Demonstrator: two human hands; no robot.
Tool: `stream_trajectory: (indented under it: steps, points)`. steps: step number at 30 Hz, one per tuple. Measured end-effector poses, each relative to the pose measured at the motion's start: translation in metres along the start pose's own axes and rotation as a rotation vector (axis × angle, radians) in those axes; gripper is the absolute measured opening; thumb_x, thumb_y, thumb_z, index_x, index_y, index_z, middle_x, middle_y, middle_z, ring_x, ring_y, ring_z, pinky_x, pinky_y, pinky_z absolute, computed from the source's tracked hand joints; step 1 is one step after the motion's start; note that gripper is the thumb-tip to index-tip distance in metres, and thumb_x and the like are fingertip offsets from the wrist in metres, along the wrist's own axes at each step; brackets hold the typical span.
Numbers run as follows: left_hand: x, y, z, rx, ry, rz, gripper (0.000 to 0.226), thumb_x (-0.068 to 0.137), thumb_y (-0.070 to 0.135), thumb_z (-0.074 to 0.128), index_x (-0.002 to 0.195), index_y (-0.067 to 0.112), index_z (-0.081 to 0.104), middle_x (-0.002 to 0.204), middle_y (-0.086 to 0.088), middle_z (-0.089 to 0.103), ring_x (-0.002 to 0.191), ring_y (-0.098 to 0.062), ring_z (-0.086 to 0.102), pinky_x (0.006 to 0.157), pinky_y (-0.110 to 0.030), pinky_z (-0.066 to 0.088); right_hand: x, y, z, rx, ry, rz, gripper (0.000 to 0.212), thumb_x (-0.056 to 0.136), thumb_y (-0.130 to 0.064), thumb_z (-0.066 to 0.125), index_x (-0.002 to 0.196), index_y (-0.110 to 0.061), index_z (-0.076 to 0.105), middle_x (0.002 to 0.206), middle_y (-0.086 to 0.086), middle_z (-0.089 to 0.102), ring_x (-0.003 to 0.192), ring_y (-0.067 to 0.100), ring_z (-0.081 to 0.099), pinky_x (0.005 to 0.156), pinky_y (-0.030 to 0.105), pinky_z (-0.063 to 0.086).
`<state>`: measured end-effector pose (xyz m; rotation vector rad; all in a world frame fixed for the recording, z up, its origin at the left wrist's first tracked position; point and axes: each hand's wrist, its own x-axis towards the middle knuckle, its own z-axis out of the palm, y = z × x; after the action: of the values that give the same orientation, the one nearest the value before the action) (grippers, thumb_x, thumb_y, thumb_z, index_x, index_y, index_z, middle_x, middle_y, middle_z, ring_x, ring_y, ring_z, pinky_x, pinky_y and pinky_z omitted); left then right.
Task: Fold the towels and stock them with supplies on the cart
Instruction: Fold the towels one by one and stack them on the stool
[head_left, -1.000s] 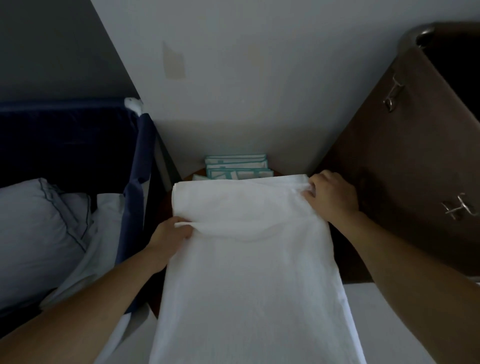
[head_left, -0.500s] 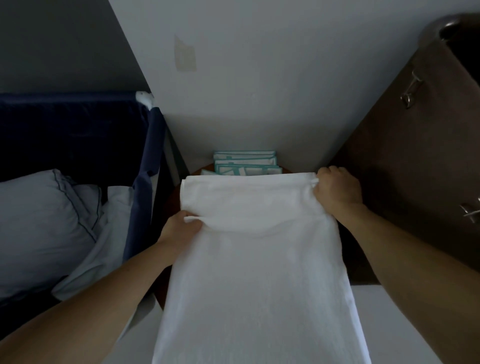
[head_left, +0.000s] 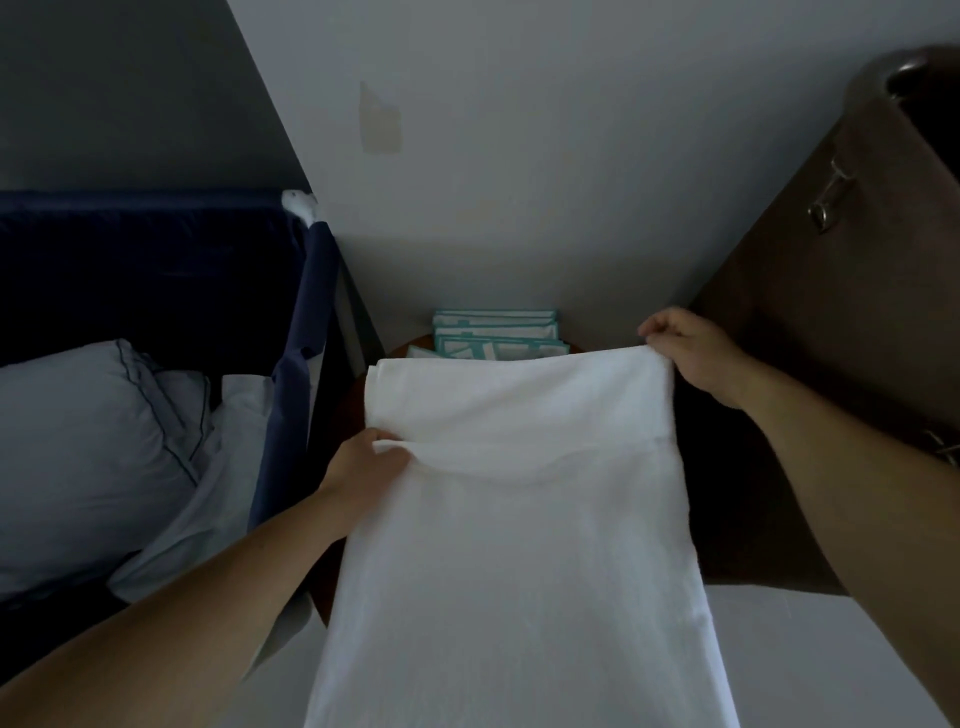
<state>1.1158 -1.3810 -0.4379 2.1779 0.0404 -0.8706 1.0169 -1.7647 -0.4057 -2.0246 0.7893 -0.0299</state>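
Head view shows a white towel (head_left: 519, 545) lying long and narrow in front of the person. Its long axis runs from the person's body straight away toward the wall. The near part rests on a white surface (head_left: 831, 665). The far end is turned back over itself, so a fold line crosses from left to right, just before a stack of teal-edged packets (head_left: 496, 332).

The right hand (head_left: 696, 353) is the farther one. Its fingers are curled around the right corner of this fold line and grip it. The left hand (head_left: 363, 467) is nearer to the body, at the left side of the towel. It pinches the loose hem of the turned-back flap between thumb and fingers.

So the two hands stand on a diagonal, one on the fold and one on the hem. I judge that the next fold goes along the long axis. For this the flap must stay square to the side edges, or the layers will lie crooked.
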Motion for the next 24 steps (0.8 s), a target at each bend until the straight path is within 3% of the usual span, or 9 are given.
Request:
stream_trajectory:
  steps: [2, 4, 10, 16, 19, 21, 24]
  points:
    - [0.0, 0.0, 0.0, -0.004, -0.005, 0.001, 0.02, 0.091, 0.021, 0.061, 0.11, 0.018, 0.062, 0.107, -0.004, 0.063, 0.101, -0.026, 0.06, 0.095, -0.045, 0.051, 0.009, 0.0, 0.0, 0.071, 0.07, 0.0, 0.005, 0.1, -0.012, 0.055, 0.101, -0.015, 0.059, 0.093, 0.0, 0.059, 0.088, 0.014, 0.052, 0.074, 0.027, 0.042]
    - [0.0, 0.0, 0.001, 0.005, -0.007, 0.002, 0.02, 0.09, 0.023, 0.061, 0.11, 0.019, 0.062, 0.107, -0.003, 0.063, 0.1, -0.025, 0.061, 0.094, -0.044, 0.052, 0.017, 0.0, -0.004, 0.021, 0.155, -0.024, 0.012, 0.102, -0.018, 0.054, 0.109, -0.01, 0.06, 0.102, 0.006, 0.058, 0.095, 0.018, 0.052, 0.08, 0.029, 0.04]
    - [-0.002, -0.005, 0.001, -0.024, 0.009, -0.023, 0.024, 0.091, 0.021, 0.06, 0.114, 0.017, 0.063, 0.109, -0.006, 0.065, 0.098, -0.026, 0.061, 0.092, -0.044, 0.052, -0.003, 0.005, 0.006, -0.007, 0.308, -0.047, 0.024, 0.097, -0.031, 0.062, 0.108, -0.01, 0.063, 0.101, 0.002, 0.062, 0.095, 0.016, 0.057, 0.082, 0.027, 0.042]
    - [-0.015, -0.001, -0.009, -0.168, -0.042, -0.096, 0.034, 0.093, 0.023, 0.065, 0.122, 0.008, 0.062, 0.115, -0.013, 0.067, 0.104, -0.035, 0.063, 0.098, -0.05, 0.05, -0.084, 0.031, 0.028, -0.115, 0.233, 0.065, 0.022, 0.089, -0.043, 0.067, 0.086, -0.025, 0.056, 0.086, -0.008, 0.062, 0.08, 0.018, 0.06, 0.07, 0.03, 0.041]
    - [-0.025, -0.002, -0.012, -0.257, -0.078, -0.1, 0.036, 0.096, 0.026, 0.063, 0.124, 0.004, 0.061, 0.119, -0.016, 0.066, 0.109, -0.037, 0.062, 0.103, -0.053, 0.047, -0.12, 0.038, 0.033, -0.129, 0.038, 0.258, 0.037, 0.083, -0.049, 0.074, 0.099, -0.022, 0.054, 0.096, -0.008, 0.06, 0.091, 0.019, 0.062, 0.079, 0.036, 0.051]
    - [-0.032, -0.001, -0.014, -0.299, -0.098, -0.078, 0.032, 0.099, 0.025, 0.059, 0.122, 0.004, 0.061, 0.119, -0.016, 0.067, 0.109, -0.036, 0.063, 0.104, -0.053, 0.046, -0.137, 0.038, 0.034, -0.03, 0.003, 0.363, 0.042, 0.085, -0.046, 0.074, 0.105, -0.012, 0.058, 0.104, 0.0, 0.064, 0.096, 0.025, 0.064, 0.085, 0.044, 0.055]
    - [-0.043, 0.003, -0.02, -0.355, -0.11, -0.041, 0.027, 0.1, 0.025, 0.055, 0.121, 0.008, 0.061, 0.116, -0.014, 0.069, 0.108, -0.034, 0.065, 0.101, -0.052, 0.048, -0.16, 0.023, 0.03, 0.294, -0.005, 0.401, 0.023, 0.095, -0.032, 0.066, 0.105, -0.011, 0.067, 0.11, 0.011, 0.072, 0.1, 0.031, 0.068, 0.089, 0.052, 0.054]
